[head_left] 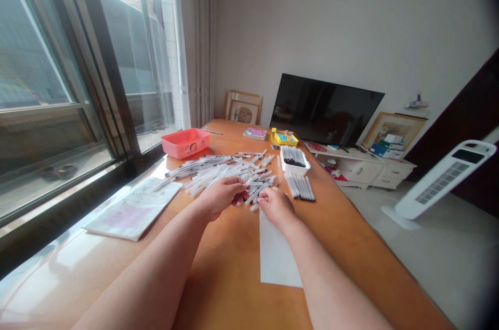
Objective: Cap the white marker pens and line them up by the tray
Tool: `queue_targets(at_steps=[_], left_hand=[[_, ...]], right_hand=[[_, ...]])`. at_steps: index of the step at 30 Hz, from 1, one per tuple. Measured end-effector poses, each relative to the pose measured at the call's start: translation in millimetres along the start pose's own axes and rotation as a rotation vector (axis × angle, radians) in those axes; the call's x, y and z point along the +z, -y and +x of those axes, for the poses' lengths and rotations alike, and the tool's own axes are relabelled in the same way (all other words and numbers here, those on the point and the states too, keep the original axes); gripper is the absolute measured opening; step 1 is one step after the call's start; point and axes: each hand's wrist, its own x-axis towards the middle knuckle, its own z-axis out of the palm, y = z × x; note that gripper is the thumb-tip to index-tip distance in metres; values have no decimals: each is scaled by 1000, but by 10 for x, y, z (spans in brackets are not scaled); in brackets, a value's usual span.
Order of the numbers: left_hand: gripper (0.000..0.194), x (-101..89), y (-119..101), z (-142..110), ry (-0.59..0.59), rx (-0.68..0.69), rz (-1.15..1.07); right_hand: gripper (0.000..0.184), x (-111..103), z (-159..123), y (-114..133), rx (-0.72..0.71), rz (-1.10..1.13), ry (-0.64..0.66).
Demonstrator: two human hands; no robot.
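Note:
My left hand [224,197] is at the near edge of a loose pile of clear pen barrels [214,173], its fingers curled closed. A small dark bit shows at its fingertips, too small to name. To the right, my right hand [276,207] is pinched closed over the top of a white sheet of paper [277,262]; what its fingers hold, if anything, is hidden. A row of pens with black ends [300,187] lies beyond it on the right. Behind that row stands a white basket [295,169] filled with similar black-ended pens.
A pink plastic basket [185,144] stands at the back left of the wooden table [222,273]. An open notebook [132,208] lies on the left. Towards the back are a colourful booklet [254,134] and a yellow box [286,137]. A window borders the left side.

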Motion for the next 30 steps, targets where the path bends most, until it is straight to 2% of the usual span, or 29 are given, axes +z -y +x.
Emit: queue_targets(at_steps=[9,20,26,30], left_hand=[[31,16,-24,-16,-6,-10,-14],[30,16,-12,-4,-6,-16,-16],[30,23,-11,-6,-8,-10,-14],[31,23,-22,-14,-10,-16,-10]], right_hand=[[15,-66,-1,-44,-101,57,-78],[12,-163,-20,-184,-89,166,52],[17,-104,-21,-174,-99,74,25],[15,-62,-12,-106,-60,10,4]])
